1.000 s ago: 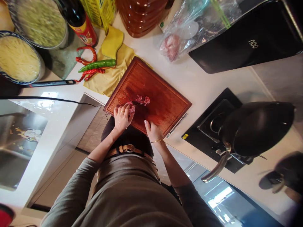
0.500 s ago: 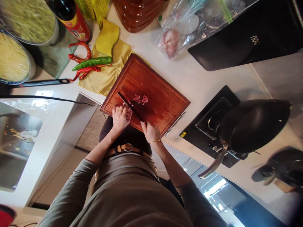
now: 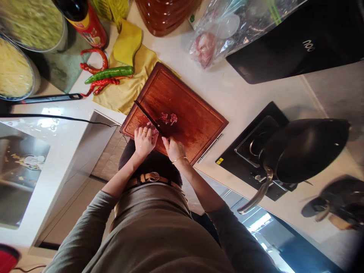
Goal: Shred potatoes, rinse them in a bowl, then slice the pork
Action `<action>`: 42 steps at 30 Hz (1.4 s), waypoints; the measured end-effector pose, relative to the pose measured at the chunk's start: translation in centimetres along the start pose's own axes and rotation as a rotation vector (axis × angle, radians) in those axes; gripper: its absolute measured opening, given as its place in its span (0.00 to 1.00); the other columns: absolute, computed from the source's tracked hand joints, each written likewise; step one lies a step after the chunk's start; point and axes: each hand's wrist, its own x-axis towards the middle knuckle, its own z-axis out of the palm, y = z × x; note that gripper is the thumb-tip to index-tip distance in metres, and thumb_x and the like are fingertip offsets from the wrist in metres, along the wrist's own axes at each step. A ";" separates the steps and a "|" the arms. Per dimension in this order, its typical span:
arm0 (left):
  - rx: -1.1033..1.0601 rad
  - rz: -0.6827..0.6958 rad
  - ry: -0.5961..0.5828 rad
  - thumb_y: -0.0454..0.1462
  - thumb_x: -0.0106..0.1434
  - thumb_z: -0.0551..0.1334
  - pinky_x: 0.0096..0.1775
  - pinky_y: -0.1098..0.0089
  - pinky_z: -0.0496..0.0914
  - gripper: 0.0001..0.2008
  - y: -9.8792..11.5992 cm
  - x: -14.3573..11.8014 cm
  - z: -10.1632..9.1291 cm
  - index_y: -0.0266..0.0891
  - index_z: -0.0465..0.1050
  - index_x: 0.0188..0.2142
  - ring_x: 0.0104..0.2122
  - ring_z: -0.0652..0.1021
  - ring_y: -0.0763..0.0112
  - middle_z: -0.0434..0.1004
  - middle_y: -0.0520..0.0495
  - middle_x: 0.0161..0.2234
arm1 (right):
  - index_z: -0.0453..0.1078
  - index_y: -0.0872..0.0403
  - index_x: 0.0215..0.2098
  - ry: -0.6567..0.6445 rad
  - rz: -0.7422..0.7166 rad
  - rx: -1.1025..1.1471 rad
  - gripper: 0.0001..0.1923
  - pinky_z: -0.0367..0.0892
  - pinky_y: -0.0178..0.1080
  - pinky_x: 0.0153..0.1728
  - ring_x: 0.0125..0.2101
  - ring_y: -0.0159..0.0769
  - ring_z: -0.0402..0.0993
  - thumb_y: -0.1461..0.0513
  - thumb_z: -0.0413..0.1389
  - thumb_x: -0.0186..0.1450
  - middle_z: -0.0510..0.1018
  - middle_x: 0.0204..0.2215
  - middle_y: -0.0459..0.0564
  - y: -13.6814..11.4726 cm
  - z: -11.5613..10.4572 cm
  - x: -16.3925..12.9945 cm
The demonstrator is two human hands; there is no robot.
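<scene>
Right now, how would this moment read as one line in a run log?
left hand: pressing meat | right hand: gripping knife | cutting board: cut pieces beside blade

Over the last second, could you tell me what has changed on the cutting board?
The right hand has drawn toward the left hand, and the knife it grips now shows its blade angled across the meat. The left hand stays pressed on that meat. The cut pieces and cutting board lie as before.
</scene>
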 end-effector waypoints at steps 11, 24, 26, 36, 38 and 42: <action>0.026 -0.005 0.026 0.44 0.64 0.51 0.51 0.53 0.57 0.22 0.2 0.0 0.0 0.34 0.65 0.53 0.48 0.68 0.52 0.71 0.35 0.48 | 0.72 0.57 0.38 0.116 -0.070 0.146 0.27 0.55 0.34 0.28 0.30 0.37 0.75 0.53 0.35 0.71 0.79 0.28 0.56 1.1 1.3 1.9; 0.043 -0.010 0.061 0.43 0.64 0.50 0.51 0.52 0.57 0.22 0.4 -0.2 0.0 0.36 0.64 0.54 0.48 0.68 0.52 0.71 0.36 0.48 | 0.73 0.57 0.38 0.157 -0.012 0.153 0.27 0.56 0.34 0.28 0.29 0.37 0.75 0.52 0.36 0.70 0.79 0.29 0.56 3.2 1.6 -0.1; 0.053 -0.008 0.050 0.43 0.64 0.50 0.51 0.51 0.57 0.22 0.6 -0.2 -0.1 0.37 0.63 0.56 0.49 0.68 0.52 0.70 0.36 0.49 | 0.73 0.57 0.38 0.148 -0.003 0.131 0.28 0.56 0.34 0.28 0.29 0.37 0.75 0.51 0.36 0.70 0.79 0.29 0.56 3.3 1.7 0.0; 0.117 0.079 -0.064 0.37 0.62 0.52 0.55 0.44 0.52 0.21 1.6 0.4 -0.5 0.43 0.65 0.55 0.53 0.64 0.49 0.65 0.36 0.53 | 0.72 0.58 0.38 0.104 0.047 0.017 0.29 0.54 0.34 0.26 0.29 0.38 0.74 0.49 0.36 0.69 0.79 0.30 0.58 2.8 1.5 0.0; 0.130 0.080 -0.070 0.37 0.61 0.52 0.55 0.44 0.51 0.21 1.8 0.5 -0.5 0.42 0.65 0.54 0.53 0.64 0.49 0.65 0.36 0.52 | 0.72 0.58 0.39 0.096 0.063 -0.004 0.29 0.54 0.34 0.26 0.29 0.38 0.74 0.48 0.36 0.69 0.78 0.29 0.58 2.7 1.5 -0.1; 0.130 0.068 -0.074 0.36 0.62 0.51 0.55 0.44 0.51 0.21 2.3 0.6 -0.5 0.40 0.64 0.55 0.53 0.64 0.49 0.65 0.35 0.52 | 0.72 0.58 0.39 0.083 0.046 -0.006 0.29 0.56 0.34 0.27 0.29 0.39 0.75 0.48 0.36 0.69 0.78 0.29 0.59 1.8 0.8 1.0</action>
